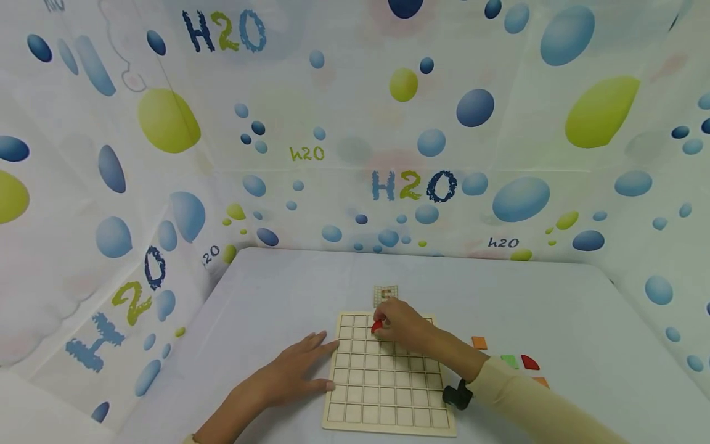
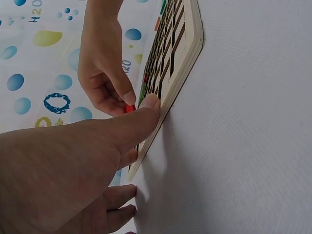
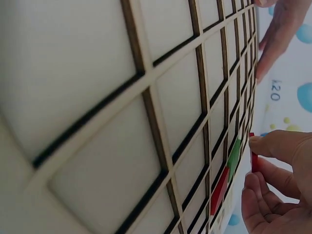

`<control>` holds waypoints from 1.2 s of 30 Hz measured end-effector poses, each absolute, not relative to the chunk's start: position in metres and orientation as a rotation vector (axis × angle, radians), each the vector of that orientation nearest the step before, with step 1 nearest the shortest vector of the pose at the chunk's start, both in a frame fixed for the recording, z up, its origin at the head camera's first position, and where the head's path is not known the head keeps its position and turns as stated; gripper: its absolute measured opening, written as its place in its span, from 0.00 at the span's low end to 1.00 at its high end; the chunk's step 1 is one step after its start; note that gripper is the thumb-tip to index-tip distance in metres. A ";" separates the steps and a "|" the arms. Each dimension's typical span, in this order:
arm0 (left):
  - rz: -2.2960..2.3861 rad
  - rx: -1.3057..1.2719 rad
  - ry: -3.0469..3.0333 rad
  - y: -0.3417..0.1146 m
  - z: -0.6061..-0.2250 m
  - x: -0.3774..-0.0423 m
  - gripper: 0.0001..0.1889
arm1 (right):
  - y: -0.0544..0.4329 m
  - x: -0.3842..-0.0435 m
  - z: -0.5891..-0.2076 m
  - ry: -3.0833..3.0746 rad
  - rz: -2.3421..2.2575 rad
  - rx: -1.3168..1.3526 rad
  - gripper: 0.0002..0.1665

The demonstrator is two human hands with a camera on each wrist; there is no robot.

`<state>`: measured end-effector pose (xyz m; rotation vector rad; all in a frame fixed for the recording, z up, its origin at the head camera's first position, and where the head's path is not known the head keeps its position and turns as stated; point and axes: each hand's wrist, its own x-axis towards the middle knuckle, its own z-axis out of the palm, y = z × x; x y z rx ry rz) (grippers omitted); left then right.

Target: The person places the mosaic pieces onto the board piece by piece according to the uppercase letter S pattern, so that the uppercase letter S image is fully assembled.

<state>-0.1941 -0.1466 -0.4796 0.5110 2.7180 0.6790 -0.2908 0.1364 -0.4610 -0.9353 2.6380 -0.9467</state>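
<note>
A pale wooden grid board (image 1: 363, 430) lies on the white table. Over its far rows, my right hand (image 1: 403, 325) pinches a small red piece (image 1: 376, 326) between thumb and fingers. In the right wrist view, a green tile (image 3: 234, 153) and another red tile (image 3: 219, 190) sit in cells at the far side of the board, just below that hand. My left hand (image 1: 288, 373) rests at the board's left edge, fingers spread and fairly straight; its thumb (image 2: 150, 103) is at the rim in the left wrist view.
A small printed grid card (image 1: 386, 290) lies beyond the board. To the right are loose pieces: an orange tile (image 1: 479, 343), a green tile (image 1: 510, 361), a red rounded piece (image 1: 530, 362) and another orange tile (image 1: 540, 382). A black device (image 1: 458, 394) is by the right wrist.
</note>
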 end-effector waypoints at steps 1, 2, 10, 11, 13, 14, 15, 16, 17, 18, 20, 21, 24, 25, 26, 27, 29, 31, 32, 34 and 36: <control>0.682 0.507 2.718 -0.146 -0.479 -0.194 0.44 | 0.135 -0.290 -0.461 2.637 -0.940 -0.945 0.09; 0.682 0.505 2.719 -0.146 -0.479 -0.194 0.44 | 0.134 -0.290 -0.461 2.635 -0.934 -0.950 0.09; 0.688 0.500 2.716 -0.144 -0.477 -0.194 0.43 | 0.126 -0.291 -0.466 2.670 -0.811 -0.975 0.09; 0.692 0.501 2.715 -0.144 -0.477 -0.194 0.43 | 0.126 -0.292 -0.466 2.671 -0.803 -0.974 0.09; 0.697 0.502 2.716 -0.143 -0.477 -0.194 0.43 | 0.125 -0.292 -0.466 2.674 -0.793 -0.973 0.08; 0.699 0.501 2.717 -0.143 -0.477 -0.194 0.43 | 0.125 -0.292 -0.465 2.673 -0.788 -0.969 0.08; 0.699 0.500 2.717 -0.143 -0.476 -0.194 0.43 | 0.125 -0.292 -0.465 2.670 -0.790 -0.967 0.08; 0.698 0.502 2.719 -0.143 -0.476 -0.194 0.43 | 0.125 -0.292 -0.464 2.665 -0.792 -0.966 0.07; 0.697 0.502 2.720 -0.143 -0.476 -0.194 0.43 | 0.125 -0.291 -0.463 2.660 -0.793 -0.968 0.07; 0.696 0.501 2.721 -0.143 -0.476 -0.194 0.43 | 0.126 -0.291 -0.463 2.654 -0.795 -0.969 0.07; 0.695 0.498 2.721 -0.142 -0.476 -0.194 0.43 | 0.126 -0.291 -0.461 2.645 -0.796 -0.978 0.07; 0.693 0.497 2.721 -0.142 -0.476 -0.195 0.43 | 0.127 -0.291 -0.461 2.637 -0.799 -0.983 0.07; 0.693 0.497 2.722 -0.141 -0.476 -0.195 0.43 | 0.129 -0.292 -0.460 2.618 -0.814 -1.017 0.06; 0.692 0.498 2.723 -0.141 -0.476 -0.195 0.43 | 0.130 -0.292 -0.460 2.614 -0.818 -1.026 0.06; 0.692 0.499 2.723 -0.141 -0.476 -0.196 0.43 | 0.130 -0.293 -0.460 2.608 -0.822 -1.035 0.06; 0.689 0.499 2.724 -0.141 -0.476 -0.196 0.43 | 0.131 -0.294 -0.460 2.605 -0.824 -1.042 0.06; 0.689 0.499 2.723 -0.140 -0.476 -0.196 0.43 | 0.132 -0.295 -0.461 2.608 -0.815 -1.054 0.07; 0.688 0.497 2.722 -0.140 -0.476 -0.197 0.43 | 0.133 -0.297 -0.462 2.609 -0.808 -1.059 0.07; 0.687 0.496 2.721 -0.140 -0.476 -0.197 0.43 | 0.133 -0.297 -0.463 2.608 -0.805 -1.059 0.07; 0.686 0.493 2.721 -0.139 -0.476 -0.197 0.43 | 0.134 -0.298 -0.463 2.607 -0.802 -1.061 0.07; 0.681 0.492 2.722 -0.138 -0.476 -0.198 0.43 | 0.136 -0.297 -0.463 2.607 -0.804 -1.063 0.07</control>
